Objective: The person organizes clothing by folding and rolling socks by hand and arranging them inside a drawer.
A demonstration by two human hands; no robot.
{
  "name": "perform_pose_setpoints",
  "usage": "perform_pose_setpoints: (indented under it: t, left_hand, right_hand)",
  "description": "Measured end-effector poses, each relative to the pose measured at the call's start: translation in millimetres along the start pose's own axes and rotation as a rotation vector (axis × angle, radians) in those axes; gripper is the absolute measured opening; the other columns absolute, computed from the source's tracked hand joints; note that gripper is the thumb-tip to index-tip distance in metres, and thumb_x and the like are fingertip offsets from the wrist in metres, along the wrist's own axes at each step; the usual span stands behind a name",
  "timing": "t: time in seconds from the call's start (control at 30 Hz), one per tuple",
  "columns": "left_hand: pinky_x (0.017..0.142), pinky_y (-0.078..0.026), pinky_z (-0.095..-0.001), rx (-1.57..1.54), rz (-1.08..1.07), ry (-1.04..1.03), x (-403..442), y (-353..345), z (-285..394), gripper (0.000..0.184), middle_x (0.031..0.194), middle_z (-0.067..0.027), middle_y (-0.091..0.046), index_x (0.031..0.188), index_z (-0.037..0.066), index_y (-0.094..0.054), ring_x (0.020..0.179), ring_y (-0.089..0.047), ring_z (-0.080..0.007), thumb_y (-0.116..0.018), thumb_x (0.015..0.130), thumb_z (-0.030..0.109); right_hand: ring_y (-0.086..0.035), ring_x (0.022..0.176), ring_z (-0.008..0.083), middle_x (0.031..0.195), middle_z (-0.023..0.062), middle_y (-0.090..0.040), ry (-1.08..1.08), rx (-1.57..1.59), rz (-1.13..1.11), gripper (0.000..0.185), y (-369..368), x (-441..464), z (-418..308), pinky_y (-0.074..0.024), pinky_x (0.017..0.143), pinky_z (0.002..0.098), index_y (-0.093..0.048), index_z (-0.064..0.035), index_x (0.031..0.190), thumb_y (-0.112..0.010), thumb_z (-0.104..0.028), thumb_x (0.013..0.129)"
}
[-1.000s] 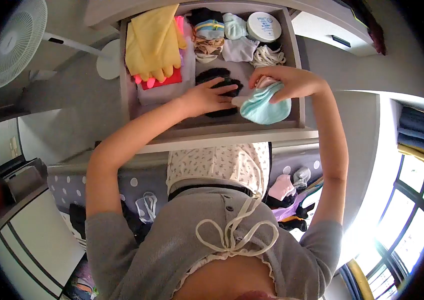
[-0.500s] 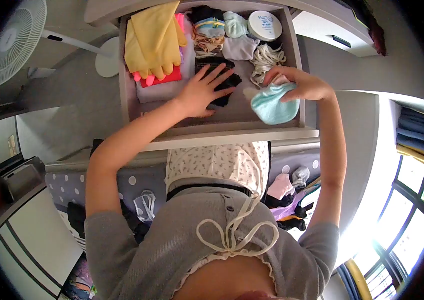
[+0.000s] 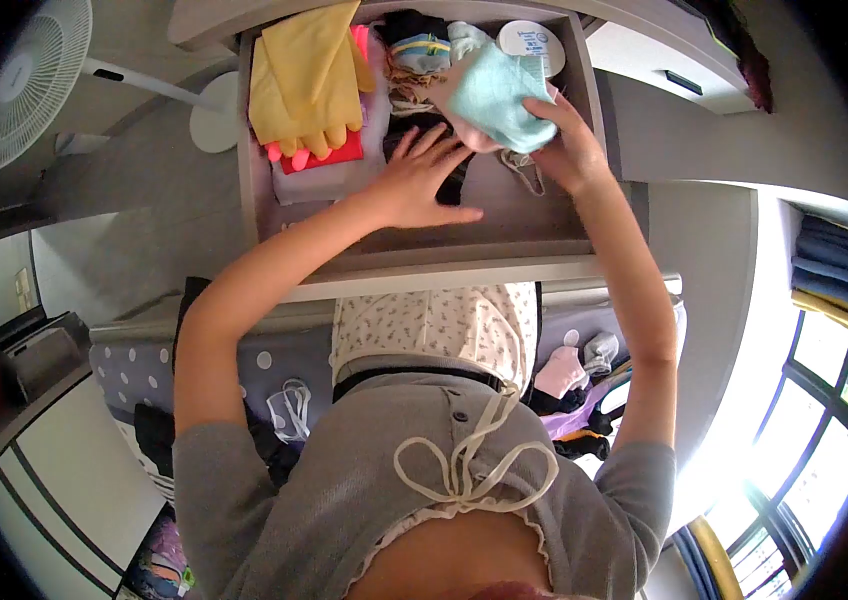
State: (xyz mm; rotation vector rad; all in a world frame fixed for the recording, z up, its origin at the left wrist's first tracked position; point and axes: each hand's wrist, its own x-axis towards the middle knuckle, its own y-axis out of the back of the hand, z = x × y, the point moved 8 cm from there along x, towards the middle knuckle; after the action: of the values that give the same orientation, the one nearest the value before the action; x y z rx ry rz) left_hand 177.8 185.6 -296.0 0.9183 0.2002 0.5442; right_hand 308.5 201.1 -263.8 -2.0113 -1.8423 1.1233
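A soft mint-green cloth (image 3: 497, 100), with a pale pink cloth (image 3: 472, 133) showing along its lower left edge, is held over the right half of an open wood-toned drawer (image 3: 444, 280), in the closed grip of a person's right hand (image 3: 572, 150). The grip of the left hand (image 3: 422, 188) is released, its fingers spread over a dark folded black cloth (image 3: 453, 187) near the middle of the drawer; whether the palm presses on it cannot be told. A looped white cord (image 3: 524, 174) lies below the raised cloth, partly hidden. Around them in the drawer, yellow rubber gloves (image 3: 304, 80) drape over a flat red item (image 3: 334, 152) at left, a rolled black-and-blue cloth (image 3: 418, 54) with a yellow stripe sits toward the back, and a round white-lidded container (image 3: 532, 38) stands in the far right corner, partly covered from view. Beyond the drawer, a white fan (image 3: 24, 75) stands at left, grey polka-dot fabric (image 3: 264, 358) stretches on both sides of the person, and daylight enters through a dark-framed window (image 3: 812, 435) at right
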Motion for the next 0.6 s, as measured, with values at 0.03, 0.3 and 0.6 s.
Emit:
perform_pose_setpoints:
  t: [0.03,0.3,0.6]
  left_hand:
    - [0.1,-0.012,-0.0431,-0.345,-0.015,0.043,10,-4,-6,0.078,0.127,-0.0141,-0.033,0.125,0.004,-0.028,0.12,-0.026,-0.0287,-0.053,0.07,0.053]
    - [0.073,-0.046,-0.0305,-1.416,0.217,0.479,49,17,-43,0.051,0.102,-0.0089,-0.053,0.112,0.0,-0.041,0.088,-0.054,-0.015,-0.065,0.07,0.017]
    - [0.072,-0.043,-0.027,-0.93,-0.005,0.452,82,-17,-60,0.04,0.094,-0.0076,-0.058,0.1,-0.001,-0.053,0.084,-0.054,-0.0137,-0.067,0.066,0.014]
  right_hand:
    - [-0.052,0.09,0.02,0.099,0.006,-0.052,0.018,0.033,0.027,0.041,2,3,5,-0.0424,0.079,0.0338,-0.042,-0.0066,0.111,-0.057,-0.004,0.072]
    - [-0.049,0.093,0.0227,0.104,0.0088,-0.048,0.038,-0.075,0.274,0.051,59,14,59,-0.0419,0.07,0.033,-0.035,-0.0089,0.112,-0.061,-0.005,0.07]
    - [-0.054,0.079,0.0222,0.09,0.0118,-0.055,-0.179,-0.148,0.276,0.027,69,1,64,-0.0446,0.061,0.0346,-0.047,0.0003,0.099,-0.055,-0.01,0.075]
